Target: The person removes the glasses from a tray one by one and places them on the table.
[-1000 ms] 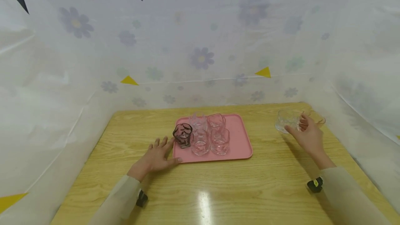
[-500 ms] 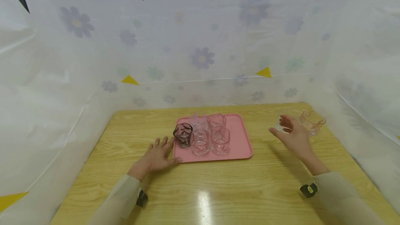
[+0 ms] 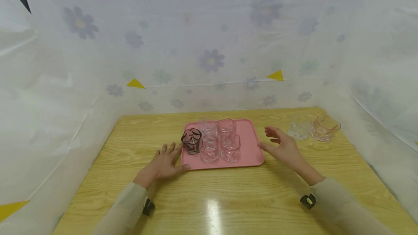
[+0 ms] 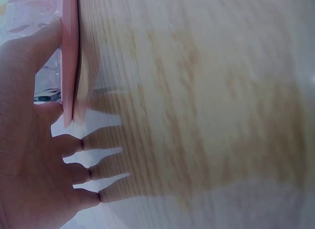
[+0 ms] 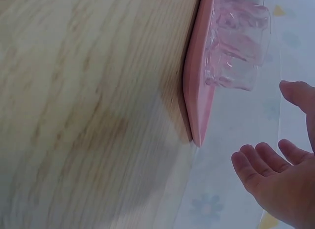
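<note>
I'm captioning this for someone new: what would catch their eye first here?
Probably the pink tray on the wooden table, with one dark smoky glass at its left end beside four paler glasses. Next, the amber glass and clear glass standing side by side, right of the tray.

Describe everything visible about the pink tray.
The pink tray is rectangular with rounded corners and a low raised rim, plastic by its look. It lies flat on the wooden table, bearing five glasses, one dark, gathered toward its left; its right part is bare. The left hand touches it at the near-left corner. The right hand is by its right edge, apparently without contact.
</note>
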Available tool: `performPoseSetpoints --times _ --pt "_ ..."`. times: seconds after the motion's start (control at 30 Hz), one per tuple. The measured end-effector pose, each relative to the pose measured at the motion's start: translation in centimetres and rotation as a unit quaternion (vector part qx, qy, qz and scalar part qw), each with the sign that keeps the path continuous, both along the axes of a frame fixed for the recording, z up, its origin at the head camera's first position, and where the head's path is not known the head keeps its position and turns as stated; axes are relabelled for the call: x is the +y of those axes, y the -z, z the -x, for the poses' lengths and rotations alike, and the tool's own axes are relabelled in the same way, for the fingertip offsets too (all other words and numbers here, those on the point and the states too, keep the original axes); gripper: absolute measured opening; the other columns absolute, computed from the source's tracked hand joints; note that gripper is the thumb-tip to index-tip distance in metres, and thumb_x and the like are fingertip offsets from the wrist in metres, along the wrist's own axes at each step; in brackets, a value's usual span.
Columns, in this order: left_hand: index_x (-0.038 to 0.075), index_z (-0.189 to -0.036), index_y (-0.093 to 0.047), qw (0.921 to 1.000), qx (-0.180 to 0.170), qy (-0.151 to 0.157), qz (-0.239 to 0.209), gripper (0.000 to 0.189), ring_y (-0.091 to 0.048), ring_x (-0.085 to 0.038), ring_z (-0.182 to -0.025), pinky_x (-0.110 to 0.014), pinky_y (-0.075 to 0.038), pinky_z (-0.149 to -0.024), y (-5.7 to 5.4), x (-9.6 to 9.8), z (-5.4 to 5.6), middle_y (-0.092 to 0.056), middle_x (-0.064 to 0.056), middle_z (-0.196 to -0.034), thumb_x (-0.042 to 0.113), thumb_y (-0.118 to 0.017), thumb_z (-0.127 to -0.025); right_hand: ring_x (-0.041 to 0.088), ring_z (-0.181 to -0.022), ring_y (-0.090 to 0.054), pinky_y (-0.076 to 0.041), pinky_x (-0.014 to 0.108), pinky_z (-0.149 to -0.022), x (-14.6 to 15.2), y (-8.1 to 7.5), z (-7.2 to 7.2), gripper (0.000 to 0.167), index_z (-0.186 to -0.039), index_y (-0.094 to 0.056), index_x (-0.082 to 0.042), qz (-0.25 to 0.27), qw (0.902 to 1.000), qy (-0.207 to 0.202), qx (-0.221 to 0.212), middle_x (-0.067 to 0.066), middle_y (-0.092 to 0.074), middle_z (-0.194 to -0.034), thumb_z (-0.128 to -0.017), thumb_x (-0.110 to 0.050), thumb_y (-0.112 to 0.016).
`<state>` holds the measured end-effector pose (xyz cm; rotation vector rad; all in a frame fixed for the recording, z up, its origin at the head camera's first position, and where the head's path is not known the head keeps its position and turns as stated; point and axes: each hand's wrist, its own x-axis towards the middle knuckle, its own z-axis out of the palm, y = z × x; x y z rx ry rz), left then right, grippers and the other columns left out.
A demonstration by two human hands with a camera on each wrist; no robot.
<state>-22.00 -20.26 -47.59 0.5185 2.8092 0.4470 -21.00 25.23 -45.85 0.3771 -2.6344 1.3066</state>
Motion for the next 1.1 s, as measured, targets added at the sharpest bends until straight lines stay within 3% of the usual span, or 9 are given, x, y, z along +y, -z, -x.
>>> performPoseSetpoints --times 0.43,0.73,1.1 --pt "0.014 -0.17 -0.02 1.0 -0.008 -0.002 0.005 0.1 -0.009 -0.06 -0.158 -0.078 -0.011 -0.124 0.0 0.1 0.0 -0.017 -0.029 -0.173 0.071 -0.057 -0.097 0.043 -0.131 -0.062 -0.055 0.057 -0.105 -3.9 0.9 0.0 0.071 -0.152 -0.052 -0.004 0.022 0.9971 -0.072 -0.012 0.026 -0.062 -0.145 -0.093 -0.028 -0.083" --pt "0.014 -0.17 -0.019 0.9999 -0.01 -0.002 0.005 0.101 -0.008 -0.059 -0.158 -0.076 -0.01 -0.125 -0.1 0.1 0.0 -0.016 -0.028 -0.173 0.072 -0.056 -0.097 0.04 -0.128 -0.064 -0.055 0.055 -0.105 -5.3 1.2 0.1 0.066 -0.148 -0.055 -0.002 0.013 0.9956 -0.093 0.006 0.027 -0.064 -0.141 -0.091 -0.017 -0.084" --pt "0.013 -0.17 -0.02 1.0 -0.007 -0.002 0.002 0.1 -0.009 -0.06 -0.158 -0.078 -0.011 -0.124 0.0 0.0 0.1 -0.018 -0.029 -0.173 0.071 -0.057 -0.097 0.043 -0.129 -0.063 -0.054 0.056 -0.108 -6.5 1.8 0.6 0.075 -0.151 -0.051 -0.002 0.012 0.9945 -0.102 -0.02 0.023 -0.063 -0.144 -0.089 -0.023 -0.087"
